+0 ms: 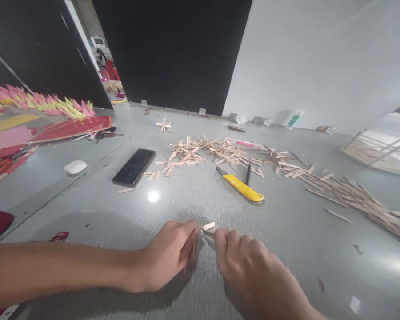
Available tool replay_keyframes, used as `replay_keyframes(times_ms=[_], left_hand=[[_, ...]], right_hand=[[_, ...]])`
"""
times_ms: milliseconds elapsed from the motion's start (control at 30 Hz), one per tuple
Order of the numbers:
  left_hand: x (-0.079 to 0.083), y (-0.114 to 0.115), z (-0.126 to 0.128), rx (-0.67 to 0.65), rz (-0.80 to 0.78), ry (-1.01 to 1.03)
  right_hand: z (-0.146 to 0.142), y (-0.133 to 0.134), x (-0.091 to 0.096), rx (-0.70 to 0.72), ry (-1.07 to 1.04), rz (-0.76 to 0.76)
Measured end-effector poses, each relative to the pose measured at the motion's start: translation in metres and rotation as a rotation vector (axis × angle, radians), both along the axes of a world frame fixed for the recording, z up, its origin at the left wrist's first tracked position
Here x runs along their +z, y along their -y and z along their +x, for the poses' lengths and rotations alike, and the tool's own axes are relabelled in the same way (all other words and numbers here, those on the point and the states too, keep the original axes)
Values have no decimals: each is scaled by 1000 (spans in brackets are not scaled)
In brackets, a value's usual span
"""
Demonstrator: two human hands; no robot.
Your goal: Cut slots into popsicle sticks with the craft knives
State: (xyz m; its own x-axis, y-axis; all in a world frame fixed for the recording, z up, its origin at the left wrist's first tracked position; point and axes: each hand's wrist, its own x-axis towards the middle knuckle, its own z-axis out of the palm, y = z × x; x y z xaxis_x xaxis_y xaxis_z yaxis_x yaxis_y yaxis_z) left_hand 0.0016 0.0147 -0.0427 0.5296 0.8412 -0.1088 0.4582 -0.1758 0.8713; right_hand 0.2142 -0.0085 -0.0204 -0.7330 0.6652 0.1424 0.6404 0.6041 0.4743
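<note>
A yellow cutter [243, 188] and loose sticks [186, 153] lie beyond; left fingers [190, 227] pinch a small stick [209, 226] pointing right, slightly away; right fingers [231, 240] clamp a thin piece [209, 234].

I've got a pale wood stick [209, 226], rounded tip, poking rightward from the left hand [171, 253]. Thin darker piece [210, 234] juts from the right hand [248, 260] just below it, too blurry for me to ID.
</note>
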Motion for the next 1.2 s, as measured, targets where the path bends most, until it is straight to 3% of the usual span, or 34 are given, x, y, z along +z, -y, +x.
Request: replay_keyframes(times_ms=[100, 300, 367, 600, 800, 867, 1033, 1200], left_hand=[[0, 0, 0, 4, -1, 5], [-1, 0, 0, 24, -17, -1], [-2, 0, 1, 34, -19, -3], [-4, 1, 1, 28, 52, -15], [0, 3, 1, 34, 136, -40], [4, 1, -2, 48, 327, -86], [21, -7, -13, 12, 1127, -155], [35, -8, -20, 3, 1498, -224]], right_hand=[[5, -8, -4, 10, -33, -29], [28, -53, -18, 221, -59, -125], [25, -50, -18, 200, -63, -96], [-4, 1, -10, -37, -100, 74], [4, -6, -2, -24, -131, 74], [7, -11, 3, -22, -178, 65], [15, -21, 13, 82, -341, 98], [32, -25, 13, 167, -381, 45]])
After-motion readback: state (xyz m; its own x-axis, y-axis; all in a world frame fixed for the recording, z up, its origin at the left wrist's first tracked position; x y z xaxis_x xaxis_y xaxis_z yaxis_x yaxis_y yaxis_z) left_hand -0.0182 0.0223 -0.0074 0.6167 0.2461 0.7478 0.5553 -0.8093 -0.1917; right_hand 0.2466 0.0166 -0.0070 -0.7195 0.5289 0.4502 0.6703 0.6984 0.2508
